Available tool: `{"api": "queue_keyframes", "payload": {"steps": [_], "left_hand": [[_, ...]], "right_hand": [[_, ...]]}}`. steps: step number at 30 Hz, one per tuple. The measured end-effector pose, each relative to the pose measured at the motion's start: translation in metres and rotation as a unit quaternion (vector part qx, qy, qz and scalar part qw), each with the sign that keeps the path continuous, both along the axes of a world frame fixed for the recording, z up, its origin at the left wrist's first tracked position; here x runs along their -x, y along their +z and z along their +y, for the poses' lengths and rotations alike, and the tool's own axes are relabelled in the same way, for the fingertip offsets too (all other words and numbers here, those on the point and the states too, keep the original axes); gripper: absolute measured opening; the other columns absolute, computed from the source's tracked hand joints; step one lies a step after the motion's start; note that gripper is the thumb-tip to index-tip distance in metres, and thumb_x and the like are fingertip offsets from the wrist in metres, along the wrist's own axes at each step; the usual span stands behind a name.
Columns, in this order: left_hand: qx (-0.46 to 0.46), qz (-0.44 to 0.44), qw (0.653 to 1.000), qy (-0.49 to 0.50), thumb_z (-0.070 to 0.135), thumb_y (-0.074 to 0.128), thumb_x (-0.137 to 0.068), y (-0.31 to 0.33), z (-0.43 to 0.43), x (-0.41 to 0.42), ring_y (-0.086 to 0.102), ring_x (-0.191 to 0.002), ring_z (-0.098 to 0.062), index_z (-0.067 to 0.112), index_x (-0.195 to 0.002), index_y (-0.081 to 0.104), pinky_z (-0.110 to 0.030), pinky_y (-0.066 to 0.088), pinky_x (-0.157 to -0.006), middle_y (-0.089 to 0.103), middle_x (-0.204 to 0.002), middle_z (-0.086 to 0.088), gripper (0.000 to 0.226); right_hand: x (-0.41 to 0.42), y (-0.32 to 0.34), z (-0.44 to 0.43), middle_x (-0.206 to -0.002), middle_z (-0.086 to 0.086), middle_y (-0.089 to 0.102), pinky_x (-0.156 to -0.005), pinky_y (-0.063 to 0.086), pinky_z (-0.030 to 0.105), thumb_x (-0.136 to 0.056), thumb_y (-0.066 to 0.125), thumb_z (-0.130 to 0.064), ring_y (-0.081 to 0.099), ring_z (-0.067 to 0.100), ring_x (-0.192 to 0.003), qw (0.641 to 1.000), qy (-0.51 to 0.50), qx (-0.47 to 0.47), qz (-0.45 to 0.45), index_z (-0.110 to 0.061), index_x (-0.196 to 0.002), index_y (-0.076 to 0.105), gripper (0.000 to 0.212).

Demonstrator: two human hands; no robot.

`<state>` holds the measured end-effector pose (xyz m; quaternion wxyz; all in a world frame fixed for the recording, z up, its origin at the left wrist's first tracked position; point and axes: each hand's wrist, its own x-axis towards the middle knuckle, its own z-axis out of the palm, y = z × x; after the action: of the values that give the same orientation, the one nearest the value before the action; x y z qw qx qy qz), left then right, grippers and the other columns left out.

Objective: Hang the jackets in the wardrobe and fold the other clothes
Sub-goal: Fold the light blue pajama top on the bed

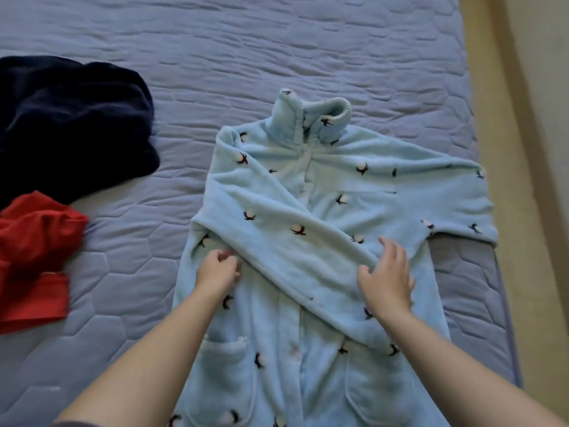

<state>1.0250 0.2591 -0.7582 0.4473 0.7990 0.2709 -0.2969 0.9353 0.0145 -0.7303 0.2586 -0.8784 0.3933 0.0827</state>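
Robe (pixel 277 349) flat on the bed (pixel 123 272), one sleeve (pixel 277 241) crossed over — left hand (pixel 218 269) grip pinching its edge, right hand (pixel 386 272) spread on top. Navy heap (pixel 70 118) and red heap (pixel 34 257) wait unfolded — early days, I'd say.

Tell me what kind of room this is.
Probably a bedroom: a quilted mattress, a blue robe spread flat on it, and a navy garment and a red garment heaped at its left.

No legible text, label or brand anywhere, possibly through blur.
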Motion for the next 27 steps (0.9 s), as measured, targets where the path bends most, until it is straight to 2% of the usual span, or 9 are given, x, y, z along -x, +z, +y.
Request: {"api": "queue_keyframes", "payload": {"steps": [3, 5, 7, 9, 14, 17, 21, 24, 27], "left_hand": [[-0.117, -0.131, 0.974, -0.140, 0.005, 0.043, -0.086, -0.002, 0.013, -0.023, 0.054, -0.096, -0.032, 0.006, -0.091, 0.057, -0.034, 0.042, -0.072, 0.057, -0.097, -0.011, 0.015], [-0.203, -0.254, 0.896, -0.303, 0.008, 0.039, -0.080, -0.016, 0.025, -0.026, 0.055, -0.097, -0.036, 0.004, -0.096, 0.061, -0.038, 0.045, -0.075, 0.059, -0.102, -0.013, 0.027], [-0.215, -0.353, 0.798, -0.438, 0.018, 0.038, -0.075, -0.044, 0.041, -0.029, 0.061, -0.097, -0.036, 0.004, -0.105, 0.066, -0.038, 0.049, -0.084, 0.065, -0.105, -0.015, 0.043], [-0.222, -0.384, 0.758, -0.478, 0.023, 0.042, -0.074, -0.067, 0.055, -0.038, 0.063, -0.097, -0.036, 0.004, -0.107, 0.068, -0.038, 0.043, -0.093, 0.067, -0.105, -0.018, 0.046], [-0.201, -0.362, 0.855, -0.313, 0.031, 0.043, -0.084, -0.101, 0.076, -0.033, 0.055, -0.109, -0.033, 0.000, -0.113, 0.064, -0.041, 0.031, -0.103, 0.065, -0.110, -0.022, 0.048], [-0.187, -0.397, 0.862, -0.255, 0.028, 0.044, -0.084, -0.114, 0.077, -0.029, 0.049, -0.108, -0.030, 0.000, -0.112, 0.064, -0.042, 0.033, -0.103, 0.065, -0.107, -0.021, 0.045], [-0.194, -0.413, 0.854, -0.249, 0.026, 0.046, -0.082, -0.119, 0.076, -0.029, 0.052, -0.105, -0.031, 0.002, -0.109, 0.065, -0.041, 0.035, -0.104, 0.065, -0.104, -0.018, 0.041], [-0.200, -0.411, 0.853, -0.251, 0.025, 0.048, -0.081, -0.122, 0.076, -0.030, 0.052, -0.108, -0.032, 0.002, -0.109, 0.065, -0.042, 0.035, -0.105, 0.065, -0.106, -0.018, 0.040], [-0.210, -0.399, 0.855, -0.257, 0.026, 0.048, -0.080, -0.122, 0.075, -0.030, 0.054, -0.109, -0.033, 0.002, -0.109, 0.065, -0.043, 0.034, -0.106, 0.065, -0.107, -0.019, 0.041]], "right_hand": [[-0.051, -0.006, 0.033, -0.144, 0.001, 0.036, -0.109, 0.022, 0.039, -0.084, 0.052, -0.012, 0.031, 0.019, -0.133, 0.993, 0.118, -0.011, -0.025, -0.016, -0.140, 0.035, 0.058], [-0.090, -0.016, 0.059, -0.142, 0.002, 0.039, -0.108, 0.025, 0.039, -0.086, 0.050, -0.014, 0.035, 0.020, -0.131, 0.982, 0.177, -0.048, -0.039, -0.015, -0.139, 0.036, 0.055], [-0.127, -0.030, 0.085, -0.140, 0.003, 0.042, -0.110, 0.028, 0.041, -0.089, 0.050, -0.017, 0.037, 0.021, -0.130, 0.972, 0.216, -0.079, -0.044, -0.014, -0.139, 0.037, 0.052], [-0.165, -0.040, 0.108, -0.141, 0.005, 0.043, -0.110, 0.029, 0.041, -0.091, 0.051, -0.022, 0.039, 0.021, -0.130, 0.969, 0.215, -0.101, -0.067, -0.013, -0.139, 0.039, 0.051], [-0.250, -0.060, 0.146, -0.135, 0.004, 0.051, -0.100, 0.036, 0.029, -0.094, 0.052, -0.037, 0.049, 0.018, -0.120, 0.968, 0.166, -0.141, -0.122, -0.012, -0.137, 0.044, 0.051], [-0.280, -0.068, 0.158, -0.095, 0.000, 0.064, -0.071, 0.043, 0.027, -0.090, 0.056, -0.043, 0.056, 0.014, -0.082, 0.965, 0.192, -0.158, -0.080, -0.015, -0.109, 0.061, 0.034], [-0.311, -0.067, 0.168, -0.064, -0.005, 0.049, -0.051, 0.037, 0.015, -0.089, 0.057, -0.028, 0.047, 0.011, -0.062, 0.962, 0.237, -0.088, -0.099, -0.020, -0.076, 0.056, 0.016], [-0.327, -0.071, 0.174, -0.064, -0.006, 0.053, -0.060, 0.044, 0.020, -0.086, 0.058, -0.018, 0.050, 0.009, -0.060, 0.961, 0.171, -0.127, -0.177, -0.024, -0.067, 0.049, 0.022], [-0.324, -0.079, 0.174, -0.089, 0.001, 0.058, -0.053, 0.044, 0.015, -0.083, 0.050, 0.006, 0.054, 0.011, -0.072, 0.949, 0.152, -0.215, -0.173, -0.022, -0.080, 0.052, 0.029]]}}
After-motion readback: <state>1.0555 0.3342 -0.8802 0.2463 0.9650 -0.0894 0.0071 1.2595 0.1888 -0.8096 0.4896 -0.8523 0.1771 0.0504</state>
